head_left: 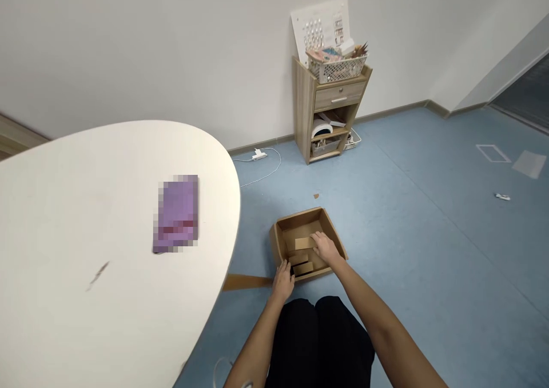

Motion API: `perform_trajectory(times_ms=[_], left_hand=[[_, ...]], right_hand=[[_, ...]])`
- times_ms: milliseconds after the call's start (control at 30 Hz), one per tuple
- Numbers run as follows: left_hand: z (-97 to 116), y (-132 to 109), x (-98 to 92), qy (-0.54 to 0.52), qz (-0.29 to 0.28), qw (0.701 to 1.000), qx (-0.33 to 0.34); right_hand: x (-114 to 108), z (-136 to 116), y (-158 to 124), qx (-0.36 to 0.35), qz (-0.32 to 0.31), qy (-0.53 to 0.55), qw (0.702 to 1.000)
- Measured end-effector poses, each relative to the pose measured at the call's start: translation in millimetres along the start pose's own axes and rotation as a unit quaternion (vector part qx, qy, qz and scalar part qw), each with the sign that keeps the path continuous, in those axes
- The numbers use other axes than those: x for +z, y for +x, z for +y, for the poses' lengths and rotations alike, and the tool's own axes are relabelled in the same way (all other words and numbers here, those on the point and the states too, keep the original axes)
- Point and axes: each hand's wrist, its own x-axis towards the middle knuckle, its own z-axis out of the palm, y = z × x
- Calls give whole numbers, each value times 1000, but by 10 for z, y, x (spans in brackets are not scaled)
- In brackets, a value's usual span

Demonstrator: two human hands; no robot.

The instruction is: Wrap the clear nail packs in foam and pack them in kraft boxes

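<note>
An open cardboard box (pixel 281 245) stands on the floor in front of my knees. My left hand (pixel 283 282) is closed over its near left corner, fingers hooked at the rim. Inside the box, my right hand (pixel 325 247) grips the right end of a small brown cardboard piece (pixel 302 243). Nearer to me in the box lie two more small cardboard pieces, a rear one (pixel 299 259) and a front one (pixel 303 268). Whether these pieces are flat strips or little boxes, I cannot make out.
A white round-edged table (pixel 128 302) fills the left, with a blurred purple object (pixel 176 211) on it. Its wooden leg (pixel 246 282) reaches toward the box. By the wall stand a wooden cabinet (pixel 303 114) and a white power strip (pixel 259 155). A paper sheet (pixel 529 164) lies right.
</note>
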Motion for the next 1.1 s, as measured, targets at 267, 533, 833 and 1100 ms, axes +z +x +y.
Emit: perform_trajectory(times_ms=[267,533,833,1100], left_hand=[[-499,634,574,69,84,989,100],[-416,755,599,193,37,972,131],[-268,855,611,292,-71,950,84],[-277,810,554,258,-59,961,73]], right_hand=[[1406,300,553,-5,-84,11,996],[1988,580,769,-17,-157,106,982],[2418,659,913,51,-198,179,962],[2556,720,1029,47,-171,233,956]])
